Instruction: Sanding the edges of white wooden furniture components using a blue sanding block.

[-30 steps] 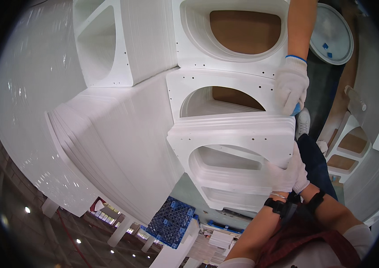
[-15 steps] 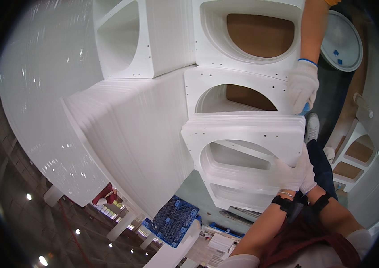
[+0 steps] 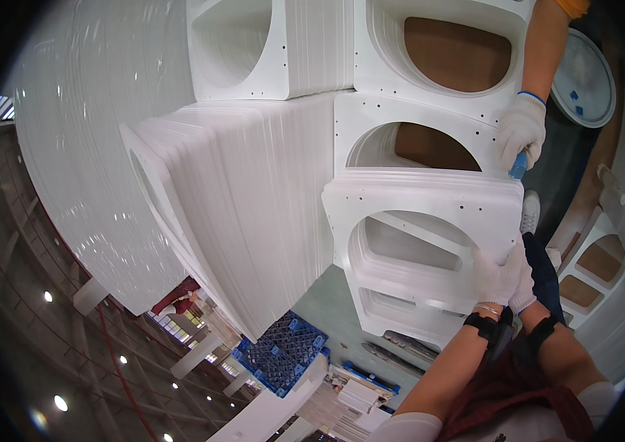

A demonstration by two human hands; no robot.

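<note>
Panels [image 3: 430,200] left of gloved fingers [image 3: 485,269], in contact

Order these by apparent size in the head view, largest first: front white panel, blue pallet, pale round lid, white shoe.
1. Front white panel
2. Blue pallet and pale round lid: too alike to rank
3. White shoe

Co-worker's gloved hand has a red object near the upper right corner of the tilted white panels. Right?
Not red: the head view shows the object in the co-worker's gloved hand is blue, near that corner of the panels.
</note>
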